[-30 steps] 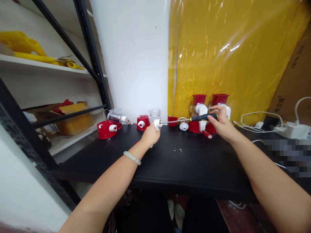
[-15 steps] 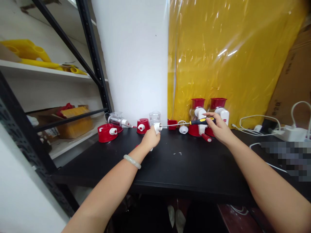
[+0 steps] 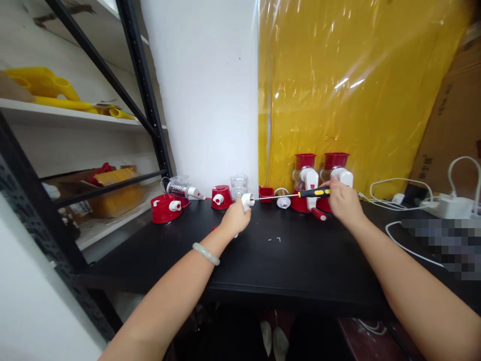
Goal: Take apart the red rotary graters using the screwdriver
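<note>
- Screwdriver (image 3: 315, 192), black and yellow grip, is right of centre in the head view, lying about level, shaft pointing toward the left of the frame.
- Right hand (image 3: 344, 203) has the back end of that grip, fingers bent in around it, so not much of a gap there.
- Left hand (image 3: 236, 219) is near the middle of the frame, fingers curled around a white plastic part (image 3: 247, 201) with its round end poking out to the right. Shaft runs up to that round end; too small to tell how deep the tip sits.
- Pale bangle (image 3: 206, 254) on the left wrist, fwiw.
- Both hands are up over a black table (image 3: 300, 271), with a couple of tiny white bits (image 3: 278, 239) on it just below centre.
- Behind the left hand: a small red base (image 3: 221, 197) and a clear container (image 3: 239, 186). Bigger red base (image 3: 163, 210) sits further left.
- Two red-and-white graters stand right of centre, the nearer-to-middle one (image 3: 305, 155) partly behind the screwdriver, the other (image 3: 336, 160) partly behind the right hand.
- White cables (image 3: 398, 181) clutter the right side.
</note>
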Demonstrator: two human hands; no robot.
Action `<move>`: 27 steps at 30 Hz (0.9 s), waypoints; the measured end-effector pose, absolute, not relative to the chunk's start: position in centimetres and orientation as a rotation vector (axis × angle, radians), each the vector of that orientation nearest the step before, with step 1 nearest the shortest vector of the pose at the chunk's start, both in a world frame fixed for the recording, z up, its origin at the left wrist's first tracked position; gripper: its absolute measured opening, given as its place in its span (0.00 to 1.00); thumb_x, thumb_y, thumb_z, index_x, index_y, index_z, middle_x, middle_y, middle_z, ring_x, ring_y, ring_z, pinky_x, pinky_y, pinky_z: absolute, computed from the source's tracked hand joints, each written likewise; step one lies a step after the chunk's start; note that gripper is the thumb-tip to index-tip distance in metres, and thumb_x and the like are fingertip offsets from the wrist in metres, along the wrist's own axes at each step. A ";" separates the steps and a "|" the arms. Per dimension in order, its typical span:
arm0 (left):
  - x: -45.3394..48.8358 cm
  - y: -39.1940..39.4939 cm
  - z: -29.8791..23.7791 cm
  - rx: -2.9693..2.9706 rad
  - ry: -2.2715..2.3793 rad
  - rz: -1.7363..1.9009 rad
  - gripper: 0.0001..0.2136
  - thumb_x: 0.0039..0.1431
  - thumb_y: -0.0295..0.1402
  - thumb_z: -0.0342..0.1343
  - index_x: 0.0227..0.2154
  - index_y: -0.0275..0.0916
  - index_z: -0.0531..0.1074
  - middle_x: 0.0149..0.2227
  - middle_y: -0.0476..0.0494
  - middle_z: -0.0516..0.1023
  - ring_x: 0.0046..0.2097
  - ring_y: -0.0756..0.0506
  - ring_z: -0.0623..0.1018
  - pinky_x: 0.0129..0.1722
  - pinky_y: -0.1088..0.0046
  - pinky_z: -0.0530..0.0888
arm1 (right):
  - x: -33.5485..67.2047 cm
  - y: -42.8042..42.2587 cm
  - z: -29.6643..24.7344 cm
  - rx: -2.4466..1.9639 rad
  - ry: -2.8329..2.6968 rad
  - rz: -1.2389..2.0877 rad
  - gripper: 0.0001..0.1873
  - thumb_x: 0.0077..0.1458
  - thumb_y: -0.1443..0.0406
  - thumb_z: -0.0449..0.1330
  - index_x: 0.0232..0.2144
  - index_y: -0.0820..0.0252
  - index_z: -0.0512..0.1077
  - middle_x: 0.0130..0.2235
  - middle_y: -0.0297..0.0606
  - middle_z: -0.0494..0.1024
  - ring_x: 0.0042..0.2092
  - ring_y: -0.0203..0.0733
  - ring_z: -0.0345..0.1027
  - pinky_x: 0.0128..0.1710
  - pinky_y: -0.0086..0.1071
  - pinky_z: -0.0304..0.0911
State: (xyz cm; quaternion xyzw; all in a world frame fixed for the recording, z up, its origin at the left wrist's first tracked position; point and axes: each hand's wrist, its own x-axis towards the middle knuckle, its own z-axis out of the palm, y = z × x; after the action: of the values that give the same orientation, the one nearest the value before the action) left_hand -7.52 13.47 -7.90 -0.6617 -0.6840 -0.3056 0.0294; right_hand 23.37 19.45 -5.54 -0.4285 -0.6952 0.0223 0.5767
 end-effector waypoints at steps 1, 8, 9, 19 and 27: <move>-7.5 13.5 -7.9 -2.038 -2.112 -0.943 0.14 0.60 0.35 0.51 0.45 0.33 0.65 0.43 0.29 0.77 0.46 0.35 0.78 0.41 0.65 0.71 | 23.5 19.6 -5.5 -1.062 -1.631 -0.006 0.31 0.62 0.45 0.40 0.26 0.56 0.72 0.21 0.40 0.69 0.27 0.47 0.64 0.28 0.38 0.56; -8.5 14.0 -8.0 -2.004 -2.112 -1.034 0.17 0.60 0.35 0.51 0.49 0.33 0.63 0.43 0.30 0.78 0.45 0.37 0.79 0.41 0.66 0.72 | 23.2 21.0 -6.0 -0.688 -1.628 0.447 0.17 0.55 0.52 0.57 0.43 0.50 0.61 0.32 0.33 0.70 0.29 0.40 0.65 0.30 0.36 0.64; -8.7 14.1 -7.9 -1.991 -2.110 -1.053 0.16 0.60 0.35 0.52 0.49 0.33 0.63 0.43 0.31 0.77 0.45 0.37 0.78 0.41 0.67 0.72 | 22.9 21.0 -6.0 -0.600 -1.578 0.561 0.21 0.51 0.54 0.61 0.45 0.48 0.59 0.33 0.31 0.69 0.31 0.39 0.66 0.31 0.35 0.65; -8.0 13.6 -7.6 -1.982 -2.065 -1.057 0.15 0.60 0.35 0.51 0.48 0.33 0.63 0.41 0.32 0.78 0.44 0.37 0.78 0.41 0.66 0.72 | 22.6 20.2 -5.8 -0.887 -1.522 0.647 0.31 0.58 0.40 0.41 0.33 0.56 0.69 0.22 0.36 0.68 0.25 0.44 0.66 0.24 0.37 0.62; -7.8 13.4 -7.5 -1.998 -2.108 -1.044 0.15 0.60 0.35 0.51 0.47 0.33 0.64 0.40 0.31 0.78 0.43 0.37 0.79 0.40 0.65 0.72 | 22.4 19.6 -5.2 -0.558 -1.494 0.533 0.18 0.53 0.54 0.59 0.45 0.47 0.60 0.31 0.31 0.66 0.26 0.38 0.60 0.27 0.34 0.62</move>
State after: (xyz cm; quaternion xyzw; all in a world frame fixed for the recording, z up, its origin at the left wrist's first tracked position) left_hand -7.77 13.44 -7.54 -0.6472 -0.6826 -0.3382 0.0274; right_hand 22.39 19.61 -5.20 -0.2473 -0.6622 0.2360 0.6668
